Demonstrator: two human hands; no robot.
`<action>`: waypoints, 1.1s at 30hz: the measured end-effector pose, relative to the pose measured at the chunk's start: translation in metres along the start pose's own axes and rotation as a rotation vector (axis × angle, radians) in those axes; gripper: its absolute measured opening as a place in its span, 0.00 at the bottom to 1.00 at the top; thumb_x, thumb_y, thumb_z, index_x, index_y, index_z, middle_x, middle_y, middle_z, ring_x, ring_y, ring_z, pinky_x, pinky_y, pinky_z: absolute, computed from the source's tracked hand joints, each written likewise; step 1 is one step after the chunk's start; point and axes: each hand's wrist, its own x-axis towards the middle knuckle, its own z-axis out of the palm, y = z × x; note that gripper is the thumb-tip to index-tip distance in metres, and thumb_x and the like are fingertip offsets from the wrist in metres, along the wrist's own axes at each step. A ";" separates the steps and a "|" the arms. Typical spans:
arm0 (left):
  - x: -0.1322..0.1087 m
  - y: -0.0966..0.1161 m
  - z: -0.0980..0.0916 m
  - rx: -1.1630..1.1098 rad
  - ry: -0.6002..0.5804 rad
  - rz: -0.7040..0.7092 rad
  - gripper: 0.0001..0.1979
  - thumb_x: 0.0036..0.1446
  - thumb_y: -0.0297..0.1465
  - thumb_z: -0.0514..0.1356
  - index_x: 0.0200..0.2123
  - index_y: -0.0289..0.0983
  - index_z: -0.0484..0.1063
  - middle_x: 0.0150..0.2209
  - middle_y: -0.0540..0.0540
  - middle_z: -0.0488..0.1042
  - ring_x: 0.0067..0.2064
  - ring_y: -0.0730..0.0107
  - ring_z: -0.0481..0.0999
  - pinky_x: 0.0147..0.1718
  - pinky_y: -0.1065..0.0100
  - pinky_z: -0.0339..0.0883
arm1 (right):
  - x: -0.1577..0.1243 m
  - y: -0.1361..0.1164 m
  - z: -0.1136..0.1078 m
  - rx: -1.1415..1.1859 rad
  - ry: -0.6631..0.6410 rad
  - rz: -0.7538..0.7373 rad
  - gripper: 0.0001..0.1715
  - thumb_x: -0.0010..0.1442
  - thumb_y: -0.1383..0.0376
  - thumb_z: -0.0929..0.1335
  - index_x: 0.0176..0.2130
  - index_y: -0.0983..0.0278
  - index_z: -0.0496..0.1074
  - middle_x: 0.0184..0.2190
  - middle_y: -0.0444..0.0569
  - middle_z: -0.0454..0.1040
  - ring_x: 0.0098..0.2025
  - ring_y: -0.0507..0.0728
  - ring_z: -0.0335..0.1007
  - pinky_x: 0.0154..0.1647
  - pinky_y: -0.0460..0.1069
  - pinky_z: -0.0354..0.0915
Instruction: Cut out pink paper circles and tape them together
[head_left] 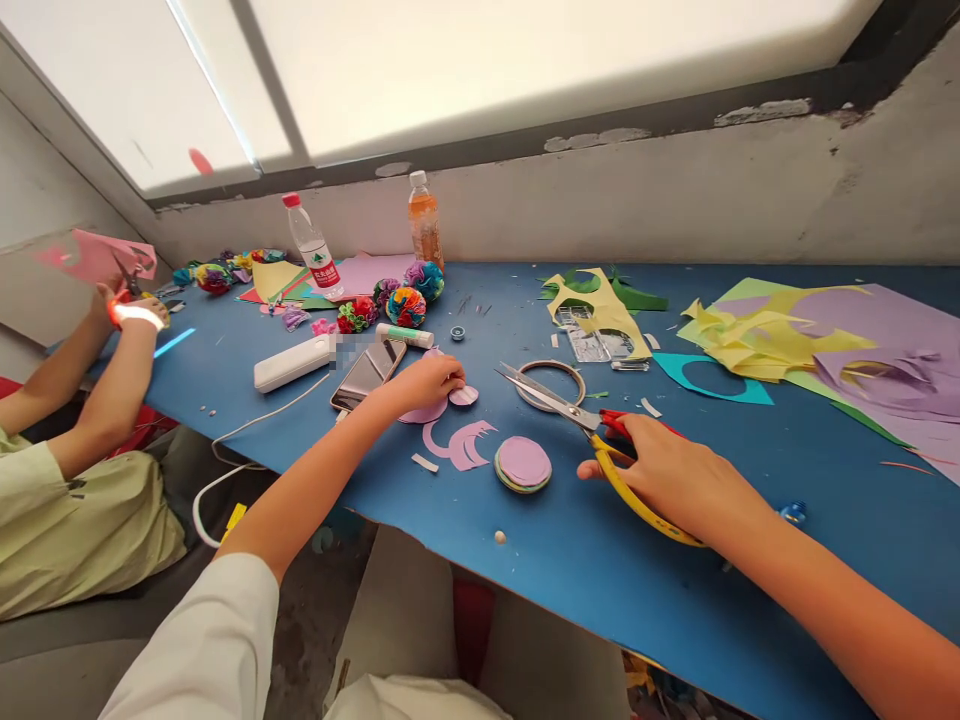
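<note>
My left hand (439, 380) reaches over the table with its fingers pinched at a small pink paper circle (464, 397). A larger piece of pink paper (424, 412) lies partly hidden beneath that hand. My right hand (660, 465) holds scissors (581, 412) with red and yellow handles, their blades slightly apart and pointing left. Between my hands rests a stack of round paper pieces (524, 463), pink on top. Curved pink scraps (466, 445) lie left of the stack. Behind the scissor blades is a roll of tape (551, 386).
A phone (369, 374), glue stick (405, 335) and white case (294, 363) lie left. Two bottles, one clear (313, 250) and one orange (425, 225), stand behind colourful paper flowers (406, 306). Cut paper (757, 340) is heaped right. A co-worker's hands (131, 305) hold pink paper far left.
</note>
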 end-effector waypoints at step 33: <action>-0.011 -0.003 0.010 -0.198 0.040 0.133 0.10 0.57 0.24 0.57 0.35 0.37 0.79 0.42 0.42 0.75 0.44 0.65 0.73 0.46 0.66 0.65 | -0.008 -0.009 -0.006 -0.040 0.012 -0.013 0.28 0.53 0.45 0.63 0.43 0.63 0.66 0.43 0.65 0.75 0.42 0.76 0.74 0.34 0.60 0.67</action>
